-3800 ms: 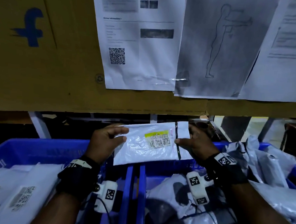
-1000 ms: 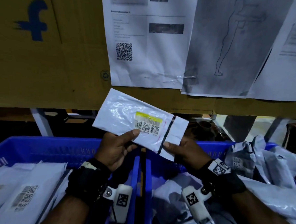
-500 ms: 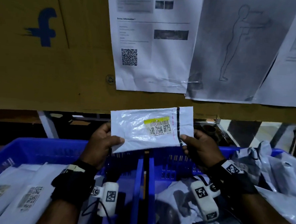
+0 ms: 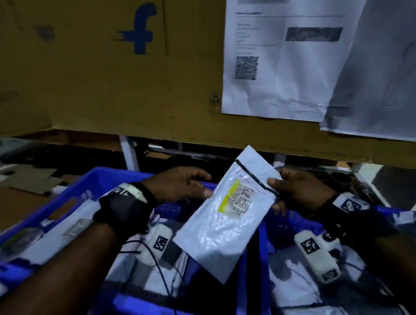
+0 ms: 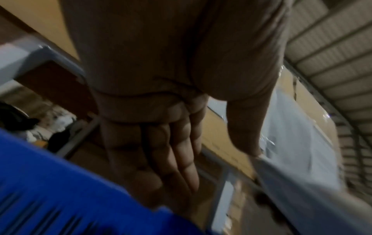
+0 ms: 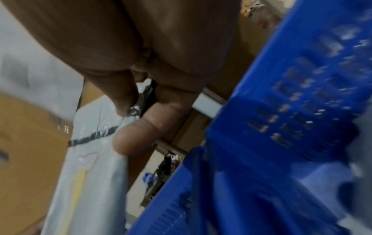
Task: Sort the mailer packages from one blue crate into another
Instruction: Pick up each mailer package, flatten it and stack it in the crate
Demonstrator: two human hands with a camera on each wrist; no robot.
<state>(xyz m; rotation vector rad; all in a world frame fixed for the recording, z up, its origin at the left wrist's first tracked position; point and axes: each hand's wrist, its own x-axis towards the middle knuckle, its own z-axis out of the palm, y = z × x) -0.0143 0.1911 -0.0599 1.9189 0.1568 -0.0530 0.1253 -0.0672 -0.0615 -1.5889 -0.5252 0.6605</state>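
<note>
White poly mailer [image 4: 226, 211], yellow-edged barcode label facing up, tilted in the air above the gap between the left blue crate [image 4: 80, 189] and the right blue crate [image 4: 283, 224]. Right hand [image 4: 299, 191] pinches its top corner by the black seal strip, thumb on top. Left hand [image 4: 176, 184]: fingers extended; thumb seems to touch the mailer's left edge (blurred). More mailers [image 4: 53, 236] lie in the left crate.

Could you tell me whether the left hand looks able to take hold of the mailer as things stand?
Probably yes: the left hand is open beside the mailer, nothing between them.
</note>
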